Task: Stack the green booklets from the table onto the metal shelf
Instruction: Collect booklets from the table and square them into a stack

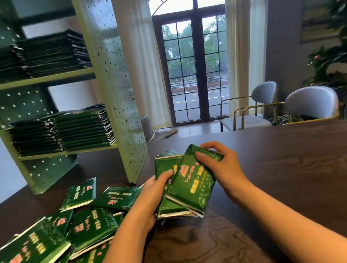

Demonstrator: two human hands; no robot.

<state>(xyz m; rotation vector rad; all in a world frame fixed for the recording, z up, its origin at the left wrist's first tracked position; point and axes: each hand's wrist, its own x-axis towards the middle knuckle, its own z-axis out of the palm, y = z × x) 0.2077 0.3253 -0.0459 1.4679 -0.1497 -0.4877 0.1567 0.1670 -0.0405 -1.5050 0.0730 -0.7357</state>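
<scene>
Now, a bundle [189, 183] of glossy green booklets, pink emblems, yellow lettering, white page edges, sits over the middle of the tabletop [284, 175]; left grip [152, 191] clasps its near left side, right grip [222, 165] curls over the top one's far end; at least three in there; roughly eight loose booklets [93, 225] scattered at the left; four stacks [82, 129] on the metal shelf [113, 74], two per level; dark wood grain underneath; two grey chairs [310, 103], arched glass door [193, 68], pale curtains [141, 61], leafy plant [343, 47] beyond.
</scene>
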